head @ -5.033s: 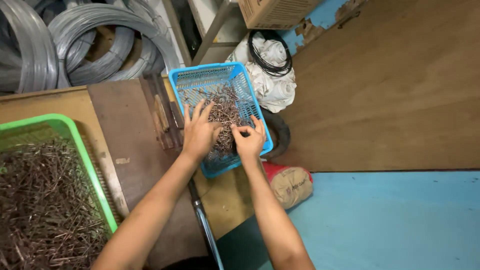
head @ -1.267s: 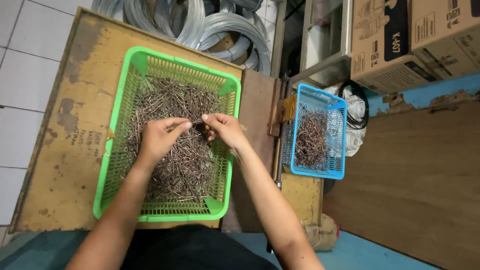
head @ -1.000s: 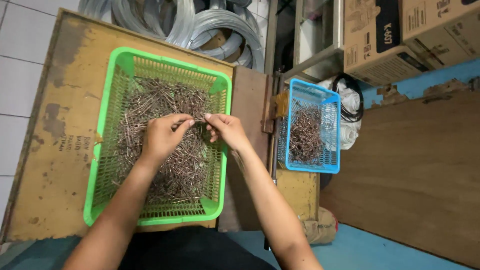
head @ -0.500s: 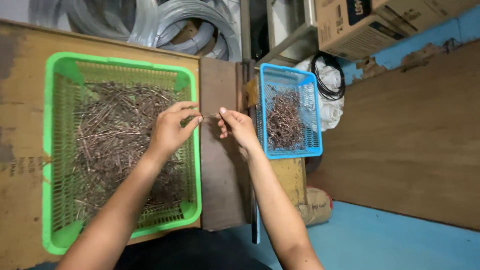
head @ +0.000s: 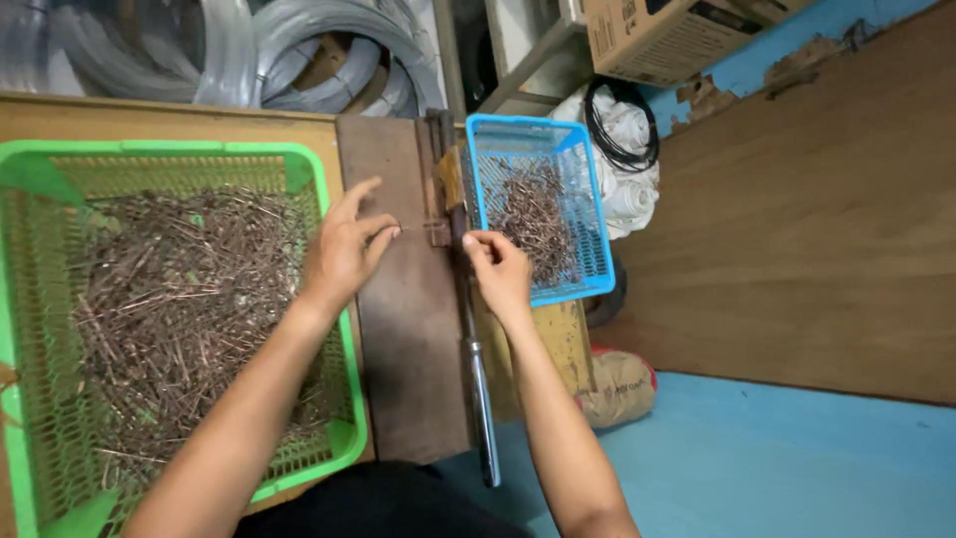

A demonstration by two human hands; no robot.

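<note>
Left hand [head: 344,249]: fingers pinched on a thin wire piece [head: 406,228] over the dark metal plate [head: 403,329]. Right hand [head: 498,271]: fingers curled closed at the plate's hinged bar [head: 468,299], contents not discernible. Green basket [head: 339,438] of wire pieces left, on the tabletop [head: 149,115]; blue basket [head: 588,199] right; wire coils [head: 299,50] behind

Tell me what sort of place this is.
Probably a small metal workshop: coils of wire stacked behind a wooden bench, and a green basket and blue basket hold short wire pieces.
</note>
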